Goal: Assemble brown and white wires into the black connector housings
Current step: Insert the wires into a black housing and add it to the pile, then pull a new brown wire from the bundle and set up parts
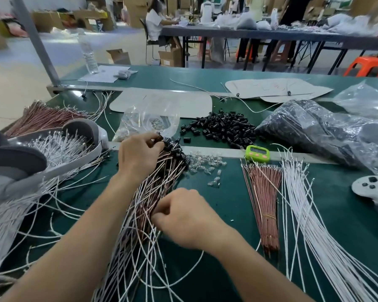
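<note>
The left hand (pixel 138 155) grips the housing end of the finished bundle (pixel 159 184). At five o'clock from it, the right hand (pixel 183 216) pinches that bundle's wires. The work looks like gathering completed pieces. The next move likely calls for a loose black housing (pixel 218 127) at one o'clock, then brown wires (pixel 264 192) and white wires (pixel 303 205) at three.

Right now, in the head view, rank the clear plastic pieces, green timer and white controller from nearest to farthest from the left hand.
From the left hand, gripping the wired bundle at its black ends:
1. Clear plastic pieces: just to its right.
2. Green timer: farther right, on the metal strip.
3. White controller: far right of the table.
</note>
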Demonstrator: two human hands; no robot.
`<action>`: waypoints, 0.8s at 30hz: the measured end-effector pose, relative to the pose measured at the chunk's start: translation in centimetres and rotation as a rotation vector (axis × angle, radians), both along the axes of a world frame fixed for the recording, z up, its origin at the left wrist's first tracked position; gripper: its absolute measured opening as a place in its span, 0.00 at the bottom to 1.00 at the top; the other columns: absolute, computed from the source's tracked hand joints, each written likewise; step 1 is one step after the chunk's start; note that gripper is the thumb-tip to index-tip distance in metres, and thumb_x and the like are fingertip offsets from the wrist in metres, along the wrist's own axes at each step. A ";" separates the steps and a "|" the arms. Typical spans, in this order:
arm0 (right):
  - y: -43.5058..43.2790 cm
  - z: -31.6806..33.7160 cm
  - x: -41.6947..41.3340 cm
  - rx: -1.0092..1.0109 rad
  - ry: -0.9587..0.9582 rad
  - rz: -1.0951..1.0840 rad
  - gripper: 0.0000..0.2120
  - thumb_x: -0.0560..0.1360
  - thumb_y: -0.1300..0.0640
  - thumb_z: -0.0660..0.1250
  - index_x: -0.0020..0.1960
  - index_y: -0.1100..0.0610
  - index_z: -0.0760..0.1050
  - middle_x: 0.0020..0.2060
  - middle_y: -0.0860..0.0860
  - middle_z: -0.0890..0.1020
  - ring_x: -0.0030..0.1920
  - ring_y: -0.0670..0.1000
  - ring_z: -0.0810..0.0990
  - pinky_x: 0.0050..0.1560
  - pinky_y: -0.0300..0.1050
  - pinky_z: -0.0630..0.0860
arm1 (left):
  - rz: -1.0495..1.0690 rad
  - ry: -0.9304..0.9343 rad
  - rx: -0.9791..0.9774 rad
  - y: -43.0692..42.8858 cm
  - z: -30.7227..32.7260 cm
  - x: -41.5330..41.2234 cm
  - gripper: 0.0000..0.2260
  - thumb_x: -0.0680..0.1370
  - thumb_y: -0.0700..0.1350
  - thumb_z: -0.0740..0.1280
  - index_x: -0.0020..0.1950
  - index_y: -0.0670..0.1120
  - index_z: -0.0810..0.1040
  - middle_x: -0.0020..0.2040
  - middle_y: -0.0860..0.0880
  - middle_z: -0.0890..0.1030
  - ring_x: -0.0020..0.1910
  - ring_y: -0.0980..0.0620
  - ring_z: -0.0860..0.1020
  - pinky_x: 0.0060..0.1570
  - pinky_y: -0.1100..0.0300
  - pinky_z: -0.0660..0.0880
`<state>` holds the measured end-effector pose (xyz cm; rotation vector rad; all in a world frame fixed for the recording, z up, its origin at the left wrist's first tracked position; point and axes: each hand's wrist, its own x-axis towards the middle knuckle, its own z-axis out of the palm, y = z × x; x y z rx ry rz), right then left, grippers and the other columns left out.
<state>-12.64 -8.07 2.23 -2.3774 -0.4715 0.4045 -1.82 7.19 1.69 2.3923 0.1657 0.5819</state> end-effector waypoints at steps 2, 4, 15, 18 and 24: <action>-1.5 0.2 1.4 -0.030 -0.034 -0.108 0.07 0.73 0.49 0.66 0.44 0.45 0.84 0.37 0.44 0.86 0.42 0.50 0.83 0.50 0.44 0.81 | 0.066 -0.054 0.108 0.0 -0.8 0.0 0.16 0.76 0.51 0.75 0.63 0.49 0.84 0.57 0.46 0.86 0.56 0.45 0.81 0.62 0.50 0.74; -3.7 0.3 3.2 -0.096 -0.095 -0.252 0.08 0.74 0.50 0.67 0.40 0.45 0.83 0.34 0.43 0.83 0.40 0.51 0.82 0.48 0.42 0.79 | 0.118 -0.121 0.233 0.0 -1.1 -0.3 0.21 0.75 0.53 0.76 0.65 0.47 0.82 0.60 0.45 0.84 0.61 0.43 0.78 0.64 0.47 0.71; -12.0 -1.7 8.5 -0.419 -0.218 -0.638 0.09 0.74 0.53 0.73 0.54 0.52 0.82 0.48 0.53 0.85 0.46 0.57 0.78 0.44 0.44 0.71 | -0.325 0.107 0.284 -10.4 -0.8 -0.8 0.18 0.76 0.45 0.72 0.66 0.55 0.81 0.61 0.50 0.84 0.62 0.47 0.79 0.65 0.53 0.72; -12.9 -2.1 9.2 -0.377 -0.241 -0.629 0.12 0.74 0.58 0.71 0.57 0.53 0.81 0.52 0.55 0.85 0.49 0.58 0.79 0.46 0.44 0.70 | -0.382 0.315 0.283 -12.4 -2.1 0.0 0.18 0.77 0.45 0.69 0.66 0.56 0.81 0.61 0.49 0.83 0.63 0.45 0.78 0.62 0.54 0.75; -13.1 -1.9 13.9 -0.277 -0.361 -0.519 0.19 0.74 0.68 0.63 0.62 0.55 0.80 0.55 0.56 0.84 0.55 0.59 0.79 0.53 0.48 0.74 | -0.274 0.230 0.213 -13.7 -3.6 1.0 0.11 0.77 0.48 0.71 0.59 0.56 0.85 0.53 0.49 0.86 0.55 0.44 0.82 0.52 0.55 0.76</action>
